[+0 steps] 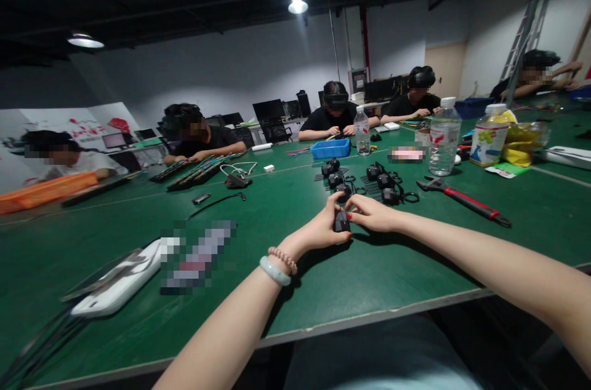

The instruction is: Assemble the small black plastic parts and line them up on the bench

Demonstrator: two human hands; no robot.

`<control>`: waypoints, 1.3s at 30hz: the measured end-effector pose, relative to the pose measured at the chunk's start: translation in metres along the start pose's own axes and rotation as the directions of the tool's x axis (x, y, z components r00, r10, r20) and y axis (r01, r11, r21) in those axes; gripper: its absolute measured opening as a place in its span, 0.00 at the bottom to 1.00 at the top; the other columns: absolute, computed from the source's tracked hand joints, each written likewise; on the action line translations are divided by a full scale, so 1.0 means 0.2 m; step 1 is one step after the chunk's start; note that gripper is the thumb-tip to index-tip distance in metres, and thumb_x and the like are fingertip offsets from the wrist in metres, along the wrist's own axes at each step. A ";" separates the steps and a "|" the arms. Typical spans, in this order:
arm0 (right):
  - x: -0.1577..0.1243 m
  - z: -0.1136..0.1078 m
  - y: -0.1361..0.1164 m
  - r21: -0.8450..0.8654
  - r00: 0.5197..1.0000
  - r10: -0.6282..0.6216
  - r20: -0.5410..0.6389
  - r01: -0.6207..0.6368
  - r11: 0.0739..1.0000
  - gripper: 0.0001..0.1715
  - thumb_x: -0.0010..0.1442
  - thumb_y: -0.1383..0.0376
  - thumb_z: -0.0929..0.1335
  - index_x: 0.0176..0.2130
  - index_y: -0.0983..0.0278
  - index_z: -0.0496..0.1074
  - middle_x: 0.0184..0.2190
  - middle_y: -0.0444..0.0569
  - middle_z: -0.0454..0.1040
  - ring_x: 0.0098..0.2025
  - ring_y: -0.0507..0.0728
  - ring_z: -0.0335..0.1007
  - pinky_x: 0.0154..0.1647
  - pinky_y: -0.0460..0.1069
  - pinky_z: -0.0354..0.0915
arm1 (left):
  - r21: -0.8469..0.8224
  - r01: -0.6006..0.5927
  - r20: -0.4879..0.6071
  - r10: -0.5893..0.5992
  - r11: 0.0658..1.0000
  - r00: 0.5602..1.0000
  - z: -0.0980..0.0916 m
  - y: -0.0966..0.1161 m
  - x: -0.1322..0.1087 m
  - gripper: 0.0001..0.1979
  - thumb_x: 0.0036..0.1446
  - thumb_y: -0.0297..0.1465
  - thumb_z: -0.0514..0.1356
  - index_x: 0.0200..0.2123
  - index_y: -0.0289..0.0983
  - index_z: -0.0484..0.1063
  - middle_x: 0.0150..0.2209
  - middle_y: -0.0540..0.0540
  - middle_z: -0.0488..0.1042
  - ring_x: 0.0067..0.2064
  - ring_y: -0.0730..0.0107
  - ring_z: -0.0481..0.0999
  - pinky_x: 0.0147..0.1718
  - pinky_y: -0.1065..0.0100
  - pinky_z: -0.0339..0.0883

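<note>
My left hand (324,225) is closed around a small black boxy part (341,221), fingers over its far end and thumb at its near end. From the right, my right hand (373,215) pinches at the same part, its red-nailed fingertips against the side. The part is low over the green table (305,291); whether it touches the surface I cannot tell. Just beyond my hands, similar black parts with thin prongs and ring-shaped loops lie in two groups, a left group (333,179) and a right group (384,181).
An adjustable wrench (466,199) lies right of my hands. Behind it stand a large water bottle (444,141) and a juice bottle (488,138). A blue bin (330,148) sits farther back. A white power strip (124,282) lies left. Several people work around the table.
</note>
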State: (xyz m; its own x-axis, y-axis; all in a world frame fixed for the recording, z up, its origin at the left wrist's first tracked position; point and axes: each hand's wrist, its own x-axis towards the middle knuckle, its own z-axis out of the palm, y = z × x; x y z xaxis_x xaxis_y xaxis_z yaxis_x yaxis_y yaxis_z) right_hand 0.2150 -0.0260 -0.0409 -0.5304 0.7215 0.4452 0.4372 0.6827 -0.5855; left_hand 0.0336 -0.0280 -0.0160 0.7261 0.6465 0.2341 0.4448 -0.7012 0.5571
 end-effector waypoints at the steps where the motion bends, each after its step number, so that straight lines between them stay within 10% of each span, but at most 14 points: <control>1: -0.01 0.00 -0.01 0.032 1.000 -0.008 0.004 0.008 0.999 0.13 0.53 0.62 0.61 0.39 0.66 0.60 0.37 0.49 0.62 0.35 0.52 0.63 0.37 0.49 0.61 | -0.002 -0.002 0.004 0.002 1.000 1.000 0.00 0.00 0.00 0.42 0.40 0.28 0.58 0.55 0.40 0.34 0.39 0.46 0.60 0.34 0.73 0.65 0.35 0.66 0.62; 39: -0.04 0.02 0.00 0.077 0.994 -0.100 0.039 0.097 0.992 0.27 0.44 0.69 0.66 0.44 0.63 0.55 0.41 0.49 0.57 0.34 0.49 0.61 0.31 0.46 0.65 | -0.019 -0.013 0.010 0.013 1.000 1.000 0.00 -0.01 0.00 0.43 0.41 0.30 0.59 0.55 0.38 0.34 0.44 0.43 0.60 0.41 0.66 0.65 0.41 0.62 0.60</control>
State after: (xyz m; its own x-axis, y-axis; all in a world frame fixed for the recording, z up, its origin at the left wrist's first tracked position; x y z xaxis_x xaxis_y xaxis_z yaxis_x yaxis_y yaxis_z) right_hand 0.2165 -0.0313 -0.0465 -0.5993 0.6446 0.4748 0.3266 0.7383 -0.5901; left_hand 0.0325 -0.0278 -0.0169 0.7368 0.6344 0.2338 0.4253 -0.7037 0.5691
